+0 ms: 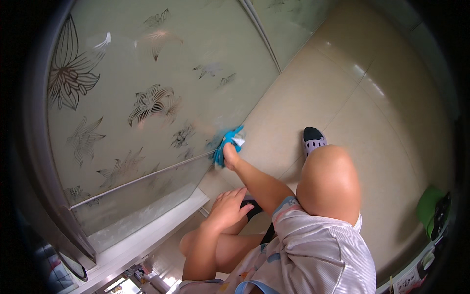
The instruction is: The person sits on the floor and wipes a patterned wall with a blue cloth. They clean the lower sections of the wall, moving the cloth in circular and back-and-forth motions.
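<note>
My right hand (pixel 230 156) grips a bright blue cloth (pixel 223 156) with a small white patch on it. The cloth is pressed to the lower edge of a frosted glass door panel (pixel 112 132) with etched flower patterns, close to the floor. Nearer to me, my left hand (pixel 226 209) lies over my bent left leg, fingers stretched out and holding nothing. The palm side of the left hand is hidden.
A white door sill (pixel 152 225) runs along the lower left. Glossy beige tiles (pixel 372 142) cover the floor. My foot in a pale purple clog (pixel 315 143) stands right of the cloth. A green object (pixel 428 208) is at the far right.
</note>
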Demonstrator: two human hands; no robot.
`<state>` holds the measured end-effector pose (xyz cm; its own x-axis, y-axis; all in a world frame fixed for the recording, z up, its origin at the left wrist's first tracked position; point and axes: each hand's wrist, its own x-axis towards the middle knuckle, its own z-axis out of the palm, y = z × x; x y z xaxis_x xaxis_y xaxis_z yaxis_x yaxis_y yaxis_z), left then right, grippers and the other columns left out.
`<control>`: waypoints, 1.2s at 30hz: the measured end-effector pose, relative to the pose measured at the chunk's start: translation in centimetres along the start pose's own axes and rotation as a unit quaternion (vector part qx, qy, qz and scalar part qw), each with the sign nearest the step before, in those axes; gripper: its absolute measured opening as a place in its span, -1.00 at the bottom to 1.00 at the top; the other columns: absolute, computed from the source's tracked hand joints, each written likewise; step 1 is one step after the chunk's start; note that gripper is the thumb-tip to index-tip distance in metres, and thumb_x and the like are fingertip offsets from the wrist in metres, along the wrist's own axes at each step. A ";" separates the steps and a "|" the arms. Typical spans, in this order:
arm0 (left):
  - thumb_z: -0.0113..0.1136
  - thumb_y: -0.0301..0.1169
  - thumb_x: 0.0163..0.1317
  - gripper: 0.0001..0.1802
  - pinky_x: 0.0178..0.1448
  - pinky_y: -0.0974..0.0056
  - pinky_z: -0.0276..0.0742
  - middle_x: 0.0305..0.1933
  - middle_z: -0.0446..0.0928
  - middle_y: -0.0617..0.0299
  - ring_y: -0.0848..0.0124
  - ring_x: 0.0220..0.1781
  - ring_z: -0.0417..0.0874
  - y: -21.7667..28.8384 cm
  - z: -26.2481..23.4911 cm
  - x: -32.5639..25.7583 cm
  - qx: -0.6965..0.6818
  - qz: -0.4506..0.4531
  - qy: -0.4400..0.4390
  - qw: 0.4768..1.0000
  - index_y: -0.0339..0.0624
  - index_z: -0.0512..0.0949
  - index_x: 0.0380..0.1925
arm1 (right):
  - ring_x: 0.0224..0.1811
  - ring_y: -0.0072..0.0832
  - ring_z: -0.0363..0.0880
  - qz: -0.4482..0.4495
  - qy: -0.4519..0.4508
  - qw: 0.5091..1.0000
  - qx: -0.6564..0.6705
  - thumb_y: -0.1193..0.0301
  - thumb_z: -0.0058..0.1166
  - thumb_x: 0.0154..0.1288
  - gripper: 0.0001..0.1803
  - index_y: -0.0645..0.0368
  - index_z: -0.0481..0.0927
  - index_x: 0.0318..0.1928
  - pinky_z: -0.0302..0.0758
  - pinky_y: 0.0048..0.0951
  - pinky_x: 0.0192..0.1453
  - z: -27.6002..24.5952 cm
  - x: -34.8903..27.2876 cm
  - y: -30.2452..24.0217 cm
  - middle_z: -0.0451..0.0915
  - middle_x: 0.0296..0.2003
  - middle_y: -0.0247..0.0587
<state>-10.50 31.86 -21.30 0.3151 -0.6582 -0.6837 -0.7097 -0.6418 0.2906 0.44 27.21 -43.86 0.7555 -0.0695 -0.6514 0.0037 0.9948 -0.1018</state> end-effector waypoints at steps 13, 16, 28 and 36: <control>0.24 -0.12 0.33 -0.29 0.44 0.00 0.30 0.33 0.46 -0.05 -0.03 0.33 0.45 0.3 0.0 1.7 0.003 0.018 0.003 1.000 -0.22 0.33 0.39 | 0.13 -0.28 0.50 -0.245 0.031 0.967 0.060 -0.21 -0.04 0.40 -0.37 0.04 0.53 0.15 0.40 -0.16 0.33 -7.1 4.5 -21.5 0.59 0.08 -0.22; 0.21 -0.10 0.35 -0.29 0.45 -0.01 0.29 0.31 0.48 -0.04 -0.01 0.33 0.46 -0.2 -0.1 0.9 0.014 -0.001 0.004 1.000 -0.21 0.31 0.40 | 0.06 -0.29 0.56 -0.257 0.076 0.962 0.045 -0.11 -0.11 0.50 -0.45 0.11 0.57 0.08 0.48 -0.20 0.25 -7.1 6.1 -25.0 0.62 0.02 -0.19; 0.23 -0.15 0.34 -0.34 0.42 0.00 0.31 0.31 0.46 -0.10 -0.07 0.33 0.44 0.3 -0.1 0.1 -0.023 -0.008 0.007 1.000 -0.21 0.35 0.35 | 0.16 -0.30 0.50 0.005 -0.014 0.996 0.090 -0.14 -0.40 0.57 -0.36 0.09 0.55 0.13 0.41 -0.17 0.31 1.2 -0.7 -2.3 0.60 0.12 -0.24; 0.24 -0.18 0.28 -0.36 0.38 0.01 0.35 0.30 0.47 -0.12 -0.04 0.32 0.48 0.8 0.0 1.3 -0.059 -0.061 -0.129 0.988 -0.20 0.39 0.32 | 0.11 -0.21 0.29 -0.102 -0.066 0.977 -0.174 -0.04 -0.15 0.43 -0.49 0.13 0.47 0.07 0.25 -0.13 0.19 7.8 -8.8 0.2 0.40 0.07 -0.13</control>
<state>-10.60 30.48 -21.97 0.2112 -0.4611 -0.8618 -0.5928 -0.7615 0.2622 -1.15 28.61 -32.29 0.8406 -0.2313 -0.4898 -0.0415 0.8741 -0.4840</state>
